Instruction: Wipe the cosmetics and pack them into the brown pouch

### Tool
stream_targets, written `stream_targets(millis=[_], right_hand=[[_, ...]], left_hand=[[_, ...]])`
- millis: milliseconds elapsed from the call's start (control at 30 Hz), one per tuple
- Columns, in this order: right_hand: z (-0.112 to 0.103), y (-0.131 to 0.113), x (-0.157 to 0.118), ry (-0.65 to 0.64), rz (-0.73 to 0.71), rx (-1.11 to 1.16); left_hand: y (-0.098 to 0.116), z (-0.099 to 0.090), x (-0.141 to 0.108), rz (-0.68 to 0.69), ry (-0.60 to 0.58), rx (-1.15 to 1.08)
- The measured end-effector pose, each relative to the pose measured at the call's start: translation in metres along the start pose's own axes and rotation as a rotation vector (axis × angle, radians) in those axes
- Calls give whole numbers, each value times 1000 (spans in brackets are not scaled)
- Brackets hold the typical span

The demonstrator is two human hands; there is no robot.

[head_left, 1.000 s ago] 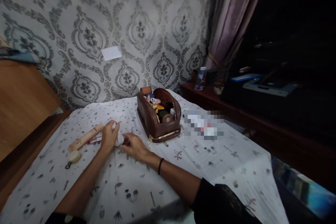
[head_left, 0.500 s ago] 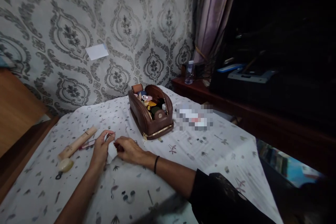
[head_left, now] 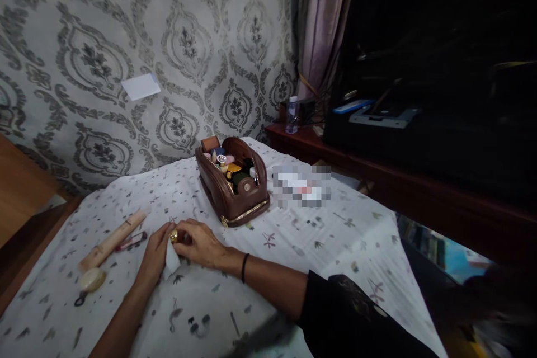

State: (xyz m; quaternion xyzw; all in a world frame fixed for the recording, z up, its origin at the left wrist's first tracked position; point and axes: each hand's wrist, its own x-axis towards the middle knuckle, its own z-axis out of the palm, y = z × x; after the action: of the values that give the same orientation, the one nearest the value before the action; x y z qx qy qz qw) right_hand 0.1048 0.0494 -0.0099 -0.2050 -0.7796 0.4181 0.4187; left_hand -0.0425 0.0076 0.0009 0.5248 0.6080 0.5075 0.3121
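Head view: your left hand (head_left: 156, 253) and your right hand (head_left: 202, 243) meet over the near left part of the counter (head_left: 218, 302), which is covered in a white printed cloth. Your left grip is closed on a white wipe (head_left: 171, 262), whose loose end hangs down between your hands. Your right grip is closed on a small gold item (head_left: 174, 235), pinched between thumb and fingers right against the wipe; its exact shape is partly hidden by your fingers. A black band (head_left: 244, 268) circles your right wrist.

Just beyond your right hand stands an open brown bag (head_left: 247, 200), upright on the counter, its gold zipper running along the lower front. Inside it you see a jumble of small things, among them a yellow piece (head_left: 234, 168) and a round white piece (head_left: 221, 159).

To the left of your left hand, a long beige package (head_left: 112, 240) lies at a slant, with a slim reddish tube (head_left: 131, 241) beside it. Nearer you is a rounded cream item (head_left: 92, 279) with a dark loop. Right of the bag, a pixelated patch (head_left: 304, 184) hides what lies there. Farther back, a clear bottle (head_left: 292, 116) stands on a dark red wooden ledge (head_left: 300, 142).
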Motion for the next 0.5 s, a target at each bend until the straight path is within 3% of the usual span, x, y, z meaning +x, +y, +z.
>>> stream_targets(millis=[300,400,500], right_hand=[[-5,-6,3,109,236,256],[1,2,6,169,276,441],[5,11,9,180,358,656]], left_hand=[[5,2,-3,-219,76,-231],[4,2,-4,-199,98,-183],[2,2,-5,-40,60,30]])
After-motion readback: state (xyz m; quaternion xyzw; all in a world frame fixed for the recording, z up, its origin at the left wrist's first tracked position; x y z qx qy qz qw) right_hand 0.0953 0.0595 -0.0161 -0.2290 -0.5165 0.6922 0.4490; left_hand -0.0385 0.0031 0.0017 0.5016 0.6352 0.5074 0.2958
